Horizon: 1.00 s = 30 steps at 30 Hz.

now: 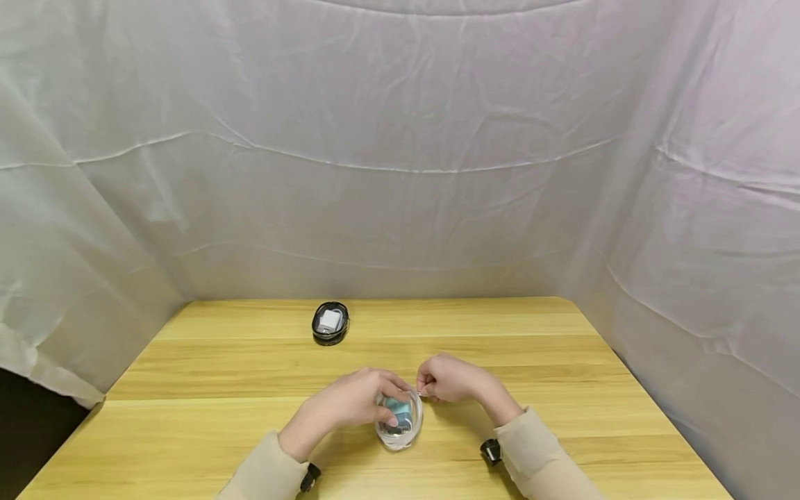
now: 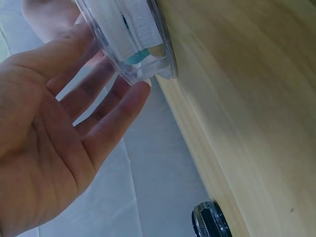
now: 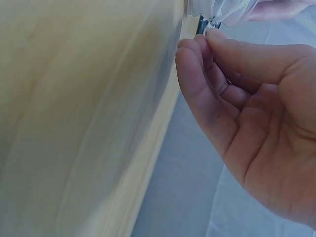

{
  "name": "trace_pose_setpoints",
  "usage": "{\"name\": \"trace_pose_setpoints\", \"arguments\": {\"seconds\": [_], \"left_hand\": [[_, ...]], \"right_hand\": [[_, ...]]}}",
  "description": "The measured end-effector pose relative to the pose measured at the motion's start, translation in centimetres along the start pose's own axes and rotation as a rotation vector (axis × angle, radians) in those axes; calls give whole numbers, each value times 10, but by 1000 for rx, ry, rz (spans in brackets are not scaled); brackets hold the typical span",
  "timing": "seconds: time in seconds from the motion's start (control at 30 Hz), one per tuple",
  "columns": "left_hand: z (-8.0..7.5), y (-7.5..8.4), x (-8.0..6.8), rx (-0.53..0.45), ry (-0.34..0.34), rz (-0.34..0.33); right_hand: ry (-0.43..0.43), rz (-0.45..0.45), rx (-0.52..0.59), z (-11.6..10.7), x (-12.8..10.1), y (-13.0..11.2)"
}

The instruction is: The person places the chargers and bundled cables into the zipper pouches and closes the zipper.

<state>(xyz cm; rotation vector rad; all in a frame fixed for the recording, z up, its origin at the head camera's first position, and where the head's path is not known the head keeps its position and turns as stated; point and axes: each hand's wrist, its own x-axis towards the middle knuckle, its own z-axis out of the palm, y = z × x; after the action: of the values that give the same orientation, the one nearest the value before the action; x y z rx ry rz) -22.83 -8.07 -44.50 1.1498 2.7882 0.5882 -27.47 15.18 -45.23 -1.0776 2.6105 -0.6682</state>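
A small oval clear pouch with a whitish rim and a zip rests on the table near its front middle. Blue-green things show through its top. My left hand grips it from the left, thumb and fingers spread over its top and sides. In the left wrist view, the zip teeth run along the pouch's side wall. At the pouch's right edge, my right hand pinches the small zip pull between thumb and index finger, the other fingers curled. The fingertips mostly hide the pull.
Farther back on the wooden table lies a similar black-rimmed pouch, with a white block and a cable inside. Pale cloth hangs behind and on both sides. A dark gap shows beyond the table's left edge.
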Motion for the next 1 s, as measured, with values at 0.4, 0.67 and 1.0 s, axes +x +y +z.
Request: {"name": "trace_pose_setpoints", "arguments": {"seconds": [0.4,0.67,1.0], "left_hand": [[0,2,1,-16,-11,-26],[0,3,1,-40,-17,-29],[-1,-1,1,-95,-10,-18]], "right_hand": [[-45,6,17,-3,-1,3],[-101,46,94,-5,-4,2],[-117,62,113,-6,-5,1]]}}
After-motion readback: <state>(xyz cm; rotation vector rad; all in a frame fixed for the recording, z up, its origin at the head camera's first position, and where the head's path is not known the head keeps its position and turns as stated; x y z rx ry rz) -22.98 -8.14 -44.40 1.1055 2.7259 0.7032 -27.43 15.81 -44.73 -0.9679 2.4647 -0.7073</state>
